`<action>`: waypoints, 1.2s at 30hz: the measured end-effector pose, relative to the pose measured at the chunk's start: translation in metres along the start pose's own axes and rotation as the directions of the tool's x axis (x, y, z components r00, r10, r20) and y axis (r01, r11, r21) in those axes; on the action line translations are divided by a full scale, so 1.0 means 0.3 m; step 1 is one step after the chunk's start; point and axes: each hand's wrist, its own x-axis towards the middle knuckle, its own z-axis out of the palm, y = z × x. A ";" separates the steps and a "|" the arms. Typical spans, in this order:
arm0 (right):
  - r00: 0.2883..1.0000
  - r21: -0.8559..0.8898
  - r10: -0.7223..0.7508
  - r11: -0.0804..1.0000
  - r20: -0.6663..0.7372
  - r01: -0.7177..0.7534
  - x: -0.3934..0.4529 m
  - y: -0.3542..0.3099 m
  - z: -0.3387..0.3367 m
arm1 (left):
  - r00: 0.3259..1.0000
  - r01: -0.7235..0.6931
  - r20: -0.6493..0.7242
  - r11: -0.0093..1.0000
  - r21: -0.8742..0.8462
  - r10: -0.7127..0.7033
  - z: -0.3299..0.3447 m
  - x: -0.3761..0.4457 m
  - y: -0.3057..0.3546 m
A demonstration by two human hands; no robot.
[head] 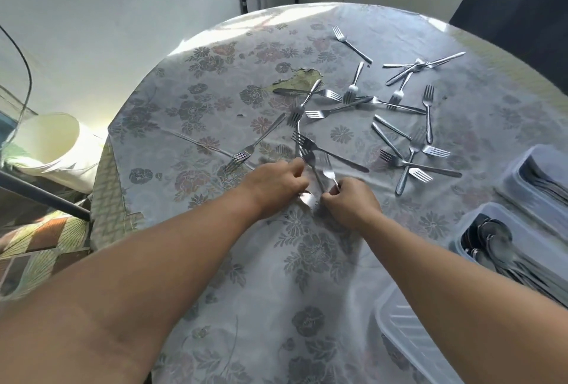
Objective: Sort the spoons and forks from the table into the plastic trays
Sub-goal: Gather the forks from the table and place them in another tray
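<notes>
Many steel forks [399, 101] lie scattered and crossed over the far right half of the round table [215, 107]. My left hand [273, 182] and my right hand [350, 199] meet near the table's middle. The left hand's fingers pinch a fork [309, 156] whose tines point away. The right hand is closed on the handle of a second fork [328, 170] beside it. A shiny metal end [307, 199] shows between the hands. At the right stand a clear tray [522, 221] holding spoons [495, 239] and a farther tray [516, 165] with cutlery handles.
A third ribbed plastic tray [396, 319] sits at the near right edge, partly under my right forearm. A white bucket [52, 138] stands on the floor to the left. The floral tablecloth has a torn patch [295, 79]. One fork [255, 144] lies left of my hands.
</notes>
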 end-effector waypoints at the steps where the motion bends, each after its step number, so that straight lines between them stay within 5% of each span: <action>1: 1.000 0.025 0.002 1.000 0.020 -0.002 -0.002 0.010 -0.004 | 1.000 -0.004 -0.031 1.000 -0.008 0.004 0.004 -0.003 0.001; 6: 0.987 0.289 0.038 0.954 0.156 -0.082 0.009 0.052 -0.042 | 0.976 0.068 -0.199 0.992 -0.111 -0.089 0.053 -0.033 0.007; 11: 0.986 0.274 0.006 0.960 0.164 -0.051 -0.015 0.065 -0.056 | 0.885 0.397 -0.117 0.863 -0.313 -0.450 0.043 -0.036 0.059; 13: 0.965 0.358 0.023 0.926 0.262 -0.120 -0.031 0.070 -0.066 | 0.775 0.493 -0.088 0.685 -0.536 -0.626 0.022 -0.016 0.082; 15: 0.933 0.399 0.012 0.902 0.360 -0.166 -0.054 0.072 -0.082 | 0.611 0.527 0.009 0.398 -0.751 -0.792 -0.005 0.024 0.111; 18: 0.916 0.461 0.018 0.860 0.401 -0.219 -0.098 0.068 -0.092 | 0.365 0.536 0.196 0.033 -0.843 -0.910 -0.051 0.092 0.159; 20: 0.927 0.503 0.025 0.835 0.373 -0.225 -0.108 0.071 -0.084 | 0.262 0.456 0.372 -0.225 -0.861 -0.890 -0.067 0.133 0.184; 24: 0.952 0.609 -0.017 0.772 0.305 -0.181 -0.124 0.069 -0.084 | 0.286 0.217 0.567 -0.524 -0.824 -0.773 -0.085 0.175 0.261; 27: 0.975 0.668 -0.043 0.735 0.216 -0.115 -0.139 0.073 -0.094 | 0.312 0.193 0.574 -0.541 -0.819 -0.757 -0.094 0.174 0.319; 33: 0.982 0.734 -0.100 0.677 0.162 -0.052 -0.133 0.170 -0.211 | 0.226 0.166 0.602 -0.579 -0.798 -0.766 -0.161 0.209 0.472; 36: 0.975 0.752 -0.151 0.658 0.161 -0.022 -0.128 0.232 -0.291 | 0.260 0.089 0.621 -0.621 -0.778 -0.740 -0.209 0.265 0.569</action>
